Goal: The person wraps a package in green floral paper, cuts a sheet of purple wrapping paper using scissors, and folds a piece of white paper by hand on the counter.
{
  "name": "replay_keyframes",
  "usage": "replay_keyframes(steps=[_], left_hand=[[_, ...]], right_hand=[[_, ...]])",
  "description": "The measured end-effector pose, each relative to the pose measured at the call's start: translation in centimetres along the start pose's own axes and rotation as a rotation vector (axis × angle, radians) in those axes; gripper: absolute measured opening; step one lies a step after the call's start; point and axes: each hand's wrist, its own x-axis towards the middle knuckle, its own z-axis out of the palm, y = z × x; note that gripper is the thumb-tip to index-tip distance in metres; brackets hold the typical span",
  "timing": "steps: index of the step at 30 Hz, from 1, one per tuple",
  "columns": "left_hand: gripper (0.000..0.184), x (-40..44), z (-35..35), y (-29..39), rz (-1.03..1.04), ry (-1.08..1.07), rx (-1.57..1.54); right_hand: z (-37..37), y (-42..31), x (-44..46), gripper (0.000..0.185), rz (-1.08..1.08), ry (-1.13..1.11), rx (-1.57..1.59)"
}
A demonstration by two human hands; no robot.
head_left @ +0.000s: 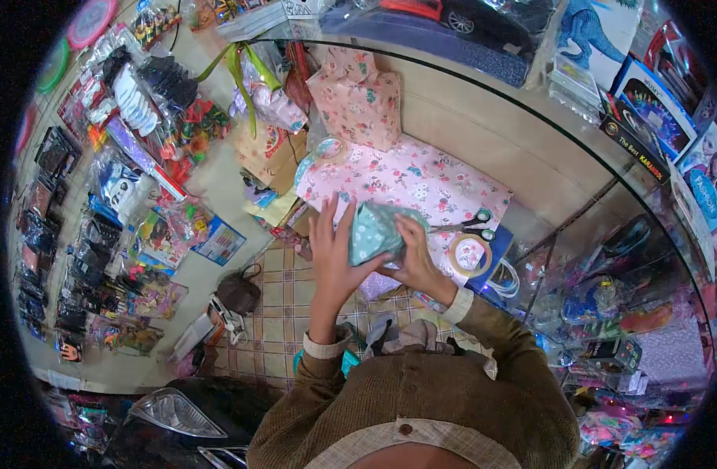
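Between my two hands is a small teal patterned package [374,232], held above the near edge of pink floral paper [421,173]. My left hand [336,254] presses its left side, fingers stretched upward and thumb along the lower edge. My right hand [418,254] grips the right side with bent fingers on top. Scissors [475,224] with dark green handles lie on the paper just right of my right hand. A tape roll [470,255] is beside them, and another tape roll [329,149] sits at the paper's upper left.
A pink floral wrapped parcel [366,102] stands behind the paper. The glass counter edge [577,129] curves along the back and right, with boxed toys beyond. Packaged goods hang at the left. A dark pouch [239,292] lies lower left, above the tiled floor [272,313].
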Motion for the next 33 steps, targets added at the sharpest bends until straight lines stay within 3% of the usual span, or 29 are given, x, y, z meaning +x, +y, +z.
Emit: replay_keyframes(steps=[3, 7, 8, 11, 12, 22, 33], left_hand=[[0.095, -1.7, 1.7, -0.6, -0.134, -0.047, -0.239], [0.091, -1.9, 1.0, -0.8, -0.017, 0.020, -0.160], [0.090, -1.5, 0.7, -0.7, 0.010, -0.009, -0.120], [0.088, -0.5, 0.0, 0.0, 0.077, -0.092, -0.045], [0.088, -0.2, 0.1, 0.0, 0.096, -0.103, -0.042], [0.072, 0.2, 0.6, 1.5, 0.155, -0.153, 0.016], [0.076, 0.5, 0.6, 1.5, 0.172, -0.151, -0.007]], right_hand=[[-1.7, -0.6, 0.3, 0.103, 0.033, -0.135, 0.070], [-6.5, -3.2, 3.7, 0.070, 0.217, -0.341, 0.404], [-7.1, -4.0, 4.9, 0.043, 0.159, -0.203, 0.327], [-8.5, -5.1, 6.9, 0.023, 0.559, -0.185, 0.408], [-7.9, -5.5, 7.5, 0.016, 0.502, -0.048, 0.259], [-7.3, -4.5, 7.5, 0.016, 0.548, 0.047, 0.251], [-7.4, -4.3, 7.2, 0.017, 0.484, 0.065, 0.213]])
